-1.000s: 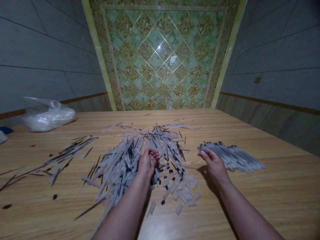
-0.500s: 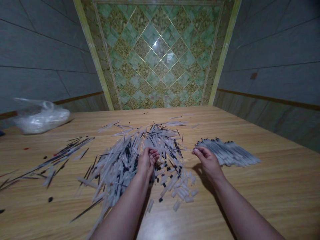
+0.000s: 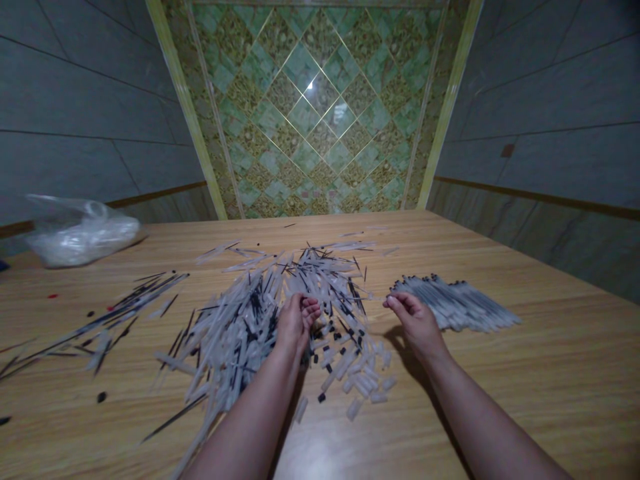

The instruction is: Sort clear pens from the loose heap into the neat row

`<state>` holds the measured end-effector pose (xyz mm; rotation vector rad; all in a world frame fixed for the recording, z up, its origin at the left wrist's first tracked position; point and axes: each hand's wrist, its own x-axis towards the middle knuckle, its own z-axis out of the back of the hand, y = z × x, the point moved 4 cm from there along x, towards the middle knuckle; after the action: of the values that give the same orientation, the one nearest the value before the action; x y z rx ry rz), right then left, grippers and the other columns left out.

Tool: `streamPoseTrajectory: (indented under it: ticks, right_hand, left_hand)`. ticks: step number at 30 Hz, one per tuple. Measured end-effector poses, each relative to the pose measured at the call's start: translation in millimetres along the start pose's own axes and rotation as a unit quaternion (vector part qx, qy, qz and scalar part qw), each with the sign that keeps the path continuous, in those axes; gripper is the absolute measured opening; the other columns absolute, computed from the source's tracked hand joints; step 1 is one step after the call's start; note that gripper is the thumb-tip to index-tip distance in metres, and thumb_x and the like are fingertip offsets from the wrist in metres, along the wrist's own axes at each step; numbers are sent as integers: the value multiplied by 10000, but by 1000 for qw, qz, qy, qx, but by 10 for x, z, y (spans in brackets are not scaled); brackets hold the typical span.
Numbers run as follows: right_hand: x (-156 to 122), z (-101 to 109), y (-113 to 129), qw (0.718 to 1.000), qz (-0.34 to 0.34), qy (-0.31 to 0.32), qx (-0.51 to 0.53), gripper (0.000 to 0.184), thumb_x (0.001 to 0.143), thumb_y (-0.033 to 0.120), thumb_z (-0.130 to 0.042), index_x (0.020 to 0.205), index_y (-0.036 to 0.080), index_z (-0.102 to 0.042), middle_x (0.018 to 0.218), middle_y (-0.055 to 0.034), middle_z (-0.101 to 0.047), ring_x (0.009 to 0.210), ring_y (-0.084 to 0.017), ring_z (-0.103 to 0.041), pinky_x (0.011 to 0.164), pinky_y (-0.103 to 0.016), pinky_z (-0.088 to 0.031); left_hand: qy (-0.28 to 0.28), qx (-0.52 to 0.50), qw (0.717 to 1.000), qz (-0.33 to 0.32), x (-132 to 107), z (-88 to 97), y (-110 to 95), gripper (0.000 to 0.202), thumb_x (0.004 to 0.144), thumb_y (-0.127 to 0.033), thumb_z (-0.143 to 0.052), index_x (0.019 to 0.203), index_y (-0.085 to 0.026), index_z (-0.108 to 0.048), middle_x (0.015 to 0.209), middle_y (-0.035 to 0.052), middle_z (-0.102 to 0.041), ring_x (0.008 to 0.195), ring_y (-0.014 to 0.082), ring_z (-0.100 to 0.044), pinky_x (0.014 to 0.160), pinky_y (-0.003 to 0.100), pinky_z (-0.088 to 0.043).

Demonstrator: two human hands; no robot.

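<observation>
My left hand [image 3: 298, 321] is over the middle of a heap of pen parts [image 3: 240, 333], its fingers curled and thumb against the forefinger. My right hand [image 3: 415, 323] is to its right, thumb and forefinger pinched together, beside a neat row of grey-clear pens [image 3: 453, 303] with dark ends. A faint thin pale line runs between the two hands at fingertip height; whether either hand holds it I cannot make out. The heap has clear tubes and thin dark refills. Below the hands lie short clear caps [image 3: 367, 383] and small black plugs [image 3: 321, 398].
A clear plastic bag [image 3: 85, 233] sits at the far left of the wooden table [image 3: 525, 400]. Long dark refills [image 3: 125, 310] lie scattered on the left, with a few red bits. A green tiled wall [image 3: 320, 133] stands behind the table.
My left hand has shifted very slightly; its fingers look a little more spread. My right hand keeps its pinch in the same place. The parts on the table lie as before.
</observation>
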<state>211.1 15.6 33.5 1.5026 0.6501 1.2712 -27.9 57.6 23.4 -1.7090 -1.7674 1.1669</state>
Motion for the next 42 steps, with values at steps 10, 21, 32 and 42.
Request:
streamPoseTrajectory:
  ticks: [10, 21, 32, 42]
  right_hand:
    - [-40, 33, 5, 993, 42, -71, -79, 307, 753, 440, -541, 875, 171, -626, 828, -72, -665, 805, -199, -592, 767, -352, -450]
    - [-206, -320, 83, 983, 99, 115, -101, 362, 836, 401, -439, 1134, 241, -565, 1153, -74, -578, 1085, -202, -495, 917, -374, -388]
    - [-221, -384, -252, 887, 62, 230, -395, 157, 764, 243, -556, 851, 261, -685, 849, -54, -595, 915, -218, -460, 804, -349, -322]
    - [-249, -507, -192, 856, 32, 238, -457, 193, 788, 309, -523, 882, 260, -686, 858, -68, -595, 907, -214, -448, 760, -310, -275]
  left_hand:
    - [47, 14, 999, 3, -38, -39, 106, 91, 730, -185, -563, 700, -99, -560, 601, 51, -630, 499, 93, -600, 506, 182, -503]
    - [144, -14, 983, 110, -192, -211, 278, 66, 756, -134, -576, 743, -72, -597, 693, 102, -666, 575, 111, -633, 583, 188, -533]
    - [71, -88, 989, 98, -54, -85, 251, 110, 800, -115, -504, 725, -76, -575, 660, 88, -655, 524, 93, -616, 517, 162, -519]
    - [105, -56, 989, 93, -120, -128, 309, 39, 776, -122, -547, 775, -84, -557, 680, 91, -659, 556, 112, -631, 541, 183, -530]
